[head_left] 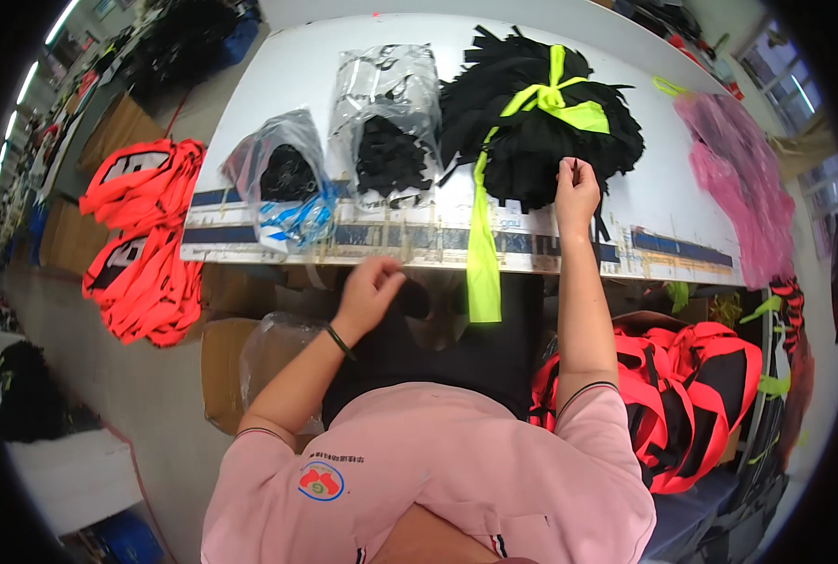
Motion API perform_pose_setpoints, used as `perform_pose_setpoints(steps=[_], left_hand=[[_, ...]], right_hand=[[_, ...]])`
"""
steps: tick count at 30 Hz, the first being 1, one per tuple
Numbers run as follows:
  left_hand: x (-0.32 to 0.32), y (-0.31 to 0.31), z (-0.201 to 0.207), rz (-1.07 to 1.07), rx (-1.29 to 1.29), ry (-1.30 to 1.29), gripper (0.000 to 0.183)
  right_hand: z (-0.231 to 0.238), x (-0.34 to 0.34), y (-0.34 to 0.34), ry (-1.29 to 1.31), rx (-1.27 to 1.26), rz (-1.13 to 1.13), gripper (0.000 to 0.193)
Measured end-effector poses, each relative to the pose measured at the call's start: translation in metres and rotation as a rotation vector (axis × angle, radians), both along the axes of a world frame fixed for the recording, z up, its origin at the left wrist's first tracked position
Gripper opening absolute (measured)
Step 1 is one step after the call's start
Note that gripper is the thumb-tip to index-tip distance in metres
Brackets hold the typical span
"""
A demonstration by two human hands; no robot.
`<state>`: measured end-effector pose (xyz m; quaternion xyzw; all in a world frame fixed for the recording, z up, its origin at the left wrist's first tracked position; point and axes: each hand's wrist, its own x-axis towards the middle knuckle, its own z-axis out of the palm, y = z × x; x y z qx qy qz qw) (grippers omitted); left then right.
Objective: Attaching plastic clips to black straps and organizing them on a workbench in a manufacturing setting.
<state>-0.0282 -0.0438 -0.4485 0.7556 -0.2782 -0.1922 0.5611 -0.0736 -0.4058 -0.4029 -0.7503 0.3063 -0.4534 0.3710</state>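
A large bundle of black fabric strips (522,160) lies on the white table, tied round with a neon-yellow band (583,115). One long yellow tail (485,282) hangs over the front edge. At the bundle's near right side, my right hand (577,195) is closed in a pinch on a black strip. Its fingertips partly cover the strip. Just off the table's front edge is my left hand (370,293), fingers curled together. A dark rounded shape (412,300) shows beside its fingertips; whether the hand holds it is not clear.
Left of the bundle lie two clear plastic bags (391,164) (289,174) with black pieces inside. A pink plastic bag (734,179) drapes over the table's right end. Orange-red and black bundles (147,240) stand at left, more straps (687,395) at lower right. A cardboard box (226,371) sits below.
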Motion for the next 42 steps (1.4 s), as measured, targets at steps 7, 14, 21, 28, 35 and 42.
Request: perform_pose_setpoints(steps=[7, 14, 21, 28, 35, 42], left_hand=[[0.102, -0.068, 0.116, 0.16, 0.301, -1.226, 0.07], [0.199, -0.097, 0.124, 0.084, 0.594, -0.997, 0.028], [0.273, -0.11, 0.179, 0.226, 0.367, -0.845, 0.021], [0.315, -0.105, 0.262, 0.312, 0.193, -0.781, 0.024], [0.324, -0.11, 0.331, 0.282, 0.168, -1.015, 0.027], [0.311, -0.131, 0.387, 0.284, 0.073, -1.113, 0.019]], right_hand=[[0.053, -0.031, -0.062, 0.089, -0.378, -0.369, 0.034], [0.052, -0.021, -0.175, 0.525, -0.135, -0.157, 0.084], [0.026, -0.004, -0.178, 0.341, 0.226, 0.189, 0.079], [0.014, 0.034, -0.141, 0.304, 0.087, 0.316, 0.067], [-0.017, 0.079, -0.059, 0.334, -0.082, 0.347, 0.059], [-0.025, 0.125, 0.037, 0.38, -0.091, 0.407, 0.048]])
